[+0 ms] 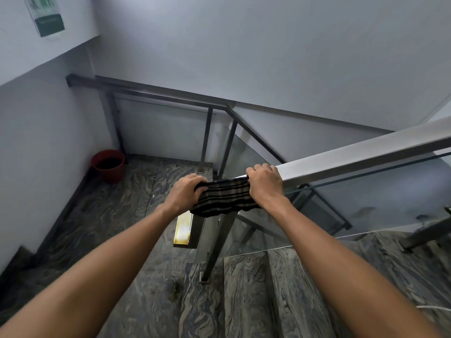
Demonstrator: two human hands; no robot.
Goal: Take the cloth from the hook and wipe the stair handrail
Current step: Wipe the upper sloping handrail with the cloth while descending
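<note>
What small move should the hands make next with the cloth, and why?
Probably slide the cloth up along the handrail. Both hands, left and right, already grip it, draped over the rail's lower end, and the long bare stretch of rail rises to the right.

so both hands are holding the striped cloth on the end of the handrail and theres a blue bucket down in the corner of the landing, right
Not quite: the bucket is red, not blue, as the head view shows. The rest holds: the left hand and right hand both grip the striped cloth at the end of the handrail, and the bucket sits in the landing corner.
</note>
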